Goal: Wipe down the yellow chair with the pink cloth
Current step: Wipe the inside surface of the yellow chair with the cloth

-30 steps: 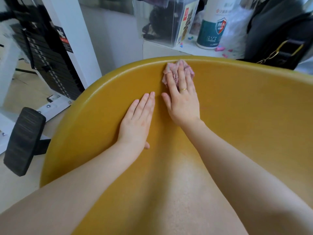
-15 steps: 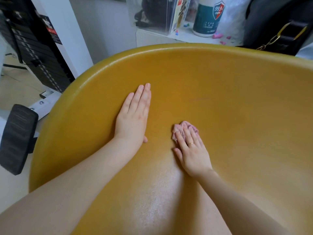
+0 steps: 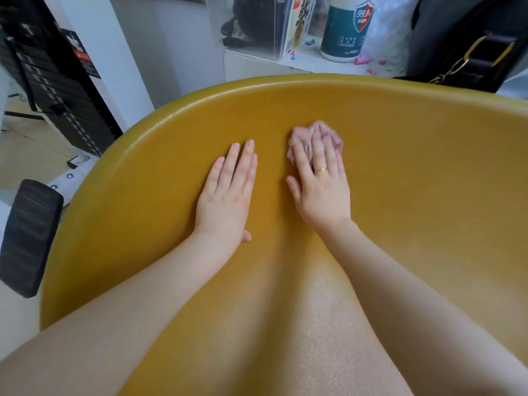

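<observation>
The right hand (image 3: 321,192) presses the pink cloth (image 3: 314,138) flat against the yellow chair (image 3: 428,181) backrest, fingers straight and together; most of the cloth is hidden beneath them. The left hand (image 3: 228,195) lies flat just beside it, fingers straight, its thumb mostly tucked from sight. The chair's lower edge is cut off.

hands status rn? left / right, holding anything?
Left hand: open, flat on the yellow chair, holding nothing.
Right hand: open, straight fingers pressing the pink cloth onto the chair.
</observation>
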The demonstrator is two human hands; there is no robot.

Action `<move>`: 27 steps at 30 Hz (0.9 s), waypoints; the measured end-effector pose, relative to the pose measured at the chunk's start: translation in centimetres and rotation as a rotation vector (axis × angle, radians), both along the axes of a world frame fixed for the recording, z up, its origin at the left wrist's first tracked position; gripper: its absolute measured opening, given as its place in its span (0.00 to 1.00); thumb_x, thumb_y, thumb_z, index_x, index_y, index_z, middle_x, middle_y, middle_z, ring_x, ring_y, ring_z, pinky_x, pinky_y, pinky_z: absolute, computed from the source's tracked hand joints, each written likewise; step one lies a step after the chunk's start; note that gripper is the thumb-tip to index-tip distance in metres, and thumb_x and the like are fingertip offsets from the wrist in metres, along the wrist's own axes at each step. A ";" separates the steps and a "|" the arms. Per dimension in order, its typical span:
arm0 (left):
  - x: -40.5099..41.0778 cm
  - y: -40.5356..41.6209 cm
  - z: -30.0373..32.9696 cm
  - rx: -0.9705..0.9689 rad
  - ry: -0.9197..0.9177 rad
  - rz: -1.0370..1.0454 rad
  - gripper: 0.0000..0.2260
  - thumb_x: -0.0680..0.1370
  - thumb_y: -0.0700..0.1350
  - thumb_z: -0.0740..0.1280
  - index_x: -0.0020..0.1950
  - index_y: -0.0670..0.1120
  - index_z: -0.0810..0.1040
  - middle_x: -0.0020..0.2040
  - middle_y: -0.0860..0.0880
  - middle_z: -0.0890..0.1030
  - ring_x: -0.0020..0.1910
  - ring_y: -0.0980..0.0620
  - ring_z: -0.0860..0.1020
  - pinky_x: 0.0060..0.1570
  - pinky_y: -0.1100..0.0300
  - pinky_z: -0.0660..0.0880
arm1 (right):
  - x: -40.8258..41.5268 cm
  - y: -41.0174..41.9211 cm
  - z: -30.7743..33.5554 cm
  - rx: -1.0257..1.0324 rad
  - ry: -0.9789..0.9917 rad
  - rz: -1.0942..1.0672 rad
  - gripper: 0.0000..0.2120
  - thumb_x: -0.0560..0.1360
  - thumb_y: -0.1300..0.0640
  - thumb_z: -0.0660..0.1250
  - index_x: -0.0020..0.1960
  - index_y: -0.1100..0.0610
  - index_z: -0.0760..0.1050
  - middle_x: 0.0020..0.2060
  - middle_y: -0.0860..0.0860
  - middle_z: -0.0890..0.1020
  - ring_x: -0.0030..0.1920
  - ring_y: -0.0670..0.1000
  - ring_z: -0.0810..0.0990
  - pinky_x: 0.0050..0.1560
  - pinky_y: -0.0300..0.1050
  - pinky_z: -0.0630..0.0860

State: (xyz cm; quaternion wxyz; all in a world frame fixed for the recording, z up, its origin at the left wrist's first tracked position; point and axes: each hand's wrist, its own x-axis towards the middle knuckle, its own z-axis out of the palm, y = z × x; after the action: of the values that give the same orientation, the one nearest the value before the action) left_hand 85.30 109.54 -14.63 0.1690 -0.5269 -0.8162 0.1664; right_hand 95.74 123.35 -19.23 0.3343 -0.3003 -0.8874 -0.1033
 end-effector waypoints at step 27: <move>0.3 4.0 -0.9 0.070 0.062 -0.168 0.63 0.62 0.71 0.66 0.69 0.36 0.26 0.75 0.42 0.33 0.74 0.44 0.37 0.67 0.52 0.32 | 7.3 -2.5 -6.2 -0.140 -0.208 -0.055 0.26 0.79 0.44 0.50 0.72 0.56 0.61 0.71 0.59 0.61 0.71 0.60 0.60 0.72 0.51 0.48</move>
State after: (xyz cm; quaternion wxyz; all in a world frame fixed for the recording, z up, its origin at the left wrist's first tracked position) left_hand 85.56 113.58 -15.58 0.2259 -0.5818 -0.7688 0.1392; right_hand 103.02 120.88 -25.45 0.2155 -0.3346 -0.9138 -0.0809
